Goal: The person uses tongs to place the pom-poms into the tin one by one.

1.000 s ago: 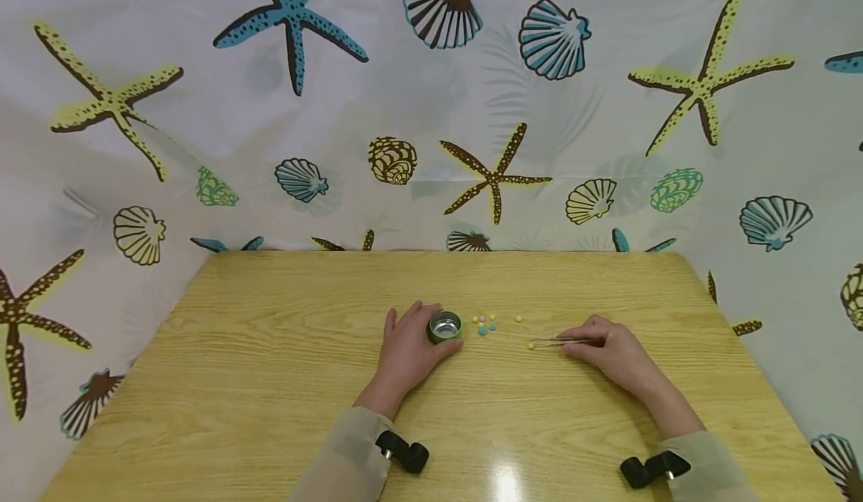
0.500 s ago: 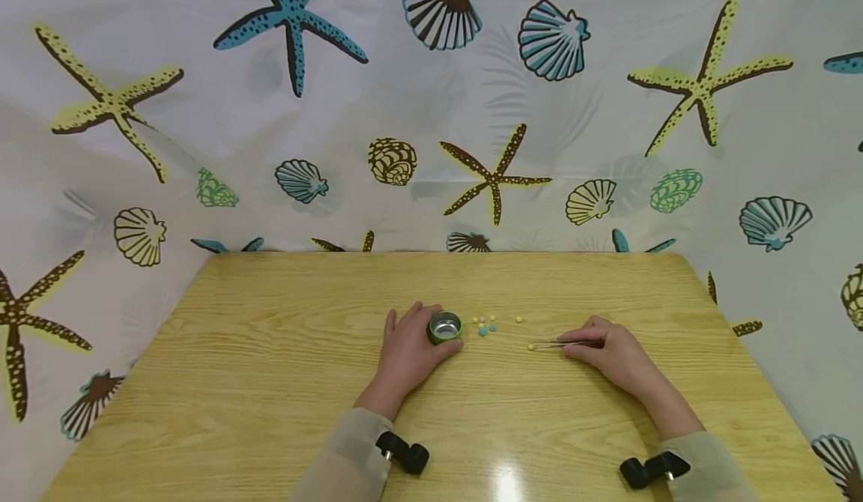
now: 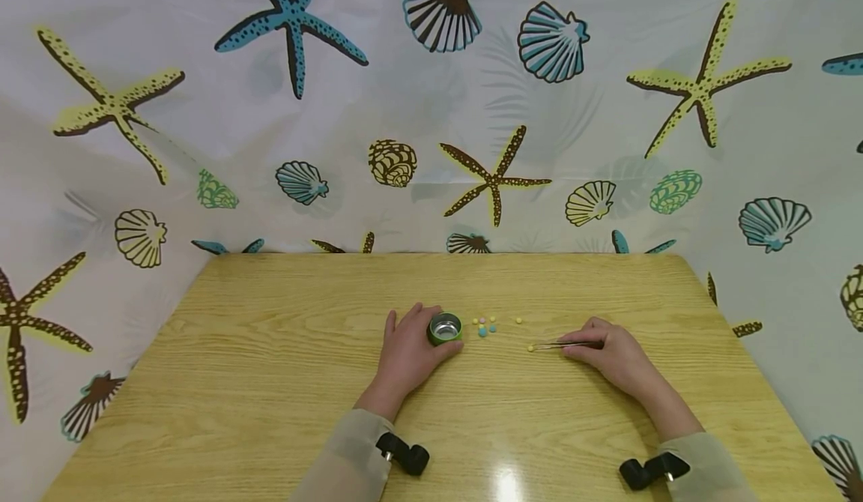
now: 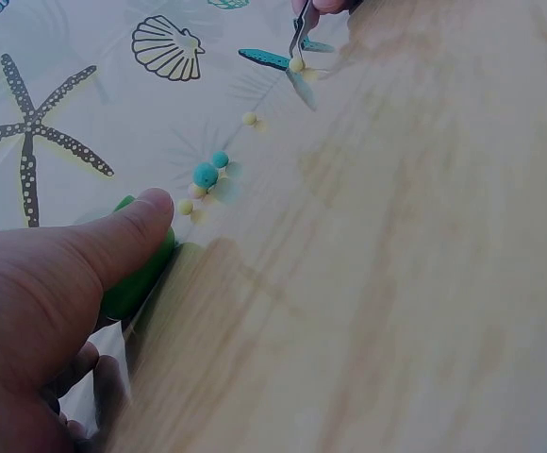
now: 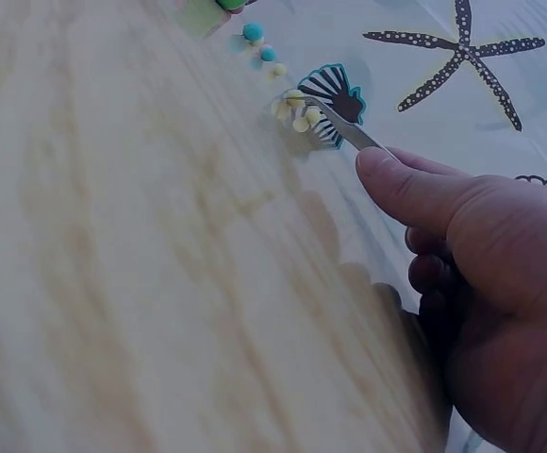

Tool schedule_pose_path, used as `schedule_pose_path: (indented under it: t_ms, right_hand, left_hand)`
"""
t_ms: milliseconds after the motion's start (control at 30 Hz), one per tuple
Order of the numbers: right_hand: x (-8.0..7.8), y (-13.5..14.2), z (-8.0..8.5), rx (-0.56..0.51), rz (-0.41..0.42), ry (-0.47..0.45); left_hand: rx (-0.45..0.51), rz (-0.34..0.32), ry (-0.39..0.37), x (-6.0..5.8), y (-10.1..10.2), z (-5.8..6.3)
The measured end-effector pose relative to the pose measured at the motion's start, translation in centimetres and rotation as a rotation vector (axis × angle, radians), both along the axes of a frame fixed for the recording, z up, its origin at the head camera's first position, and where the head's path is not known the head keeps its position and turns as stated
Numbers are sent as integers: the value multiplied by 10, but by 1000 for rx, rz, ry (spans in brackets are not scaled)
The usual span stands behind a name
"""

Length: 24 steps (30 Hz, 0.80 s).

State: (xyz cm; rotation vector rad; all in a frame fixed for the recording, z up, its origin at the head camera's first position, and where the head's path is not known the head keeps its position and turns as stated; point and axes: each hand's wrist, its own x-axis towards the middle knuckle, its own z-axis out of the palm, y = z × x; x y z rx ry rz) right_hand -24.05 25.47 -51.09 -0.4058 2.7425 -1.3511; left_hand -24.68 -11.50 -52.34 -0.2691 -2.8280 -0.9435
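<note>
My left hand (image 3: 407,356) curls round a small green tin (image 3: 431,335) with a shiny metal inside, thumb along its near side. In the left wrist view the thumb lies across the tin's green wall (image 4: 140,283). My right hand (image 3: 616,354) pinches metal tweezers (image 3: 556,344) between thumb and fingers, tips pointing left. At those tips is a yellow bead (image 3: 530,348); the right wrist view shows the tweezers (image 5: 356,136) reaching the bead (image 5: 295,97) low over the tabletop.
Right of the tin lies a loose cluster of small beads: blue (image 3: 482,332), pink (image 3: 482,321) and yellow (image 3: 493,319). A lone yellow bead (image 3: 518,321) sits farther right. Behind the wooden table (image 3: 270,382) hangs a cloth (image 3: 337,112) printed with shells and starfish.
</note>
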Motion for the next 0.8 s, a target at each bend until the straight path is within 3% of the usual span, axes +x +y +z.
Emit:
schedule_pose_path:
  t_ms: [800]
  right_hand:
    - [-6, -16, 6, -69, -66, 19]
  left_hand:
    - [4, 0, -3, 0, -1, -1]
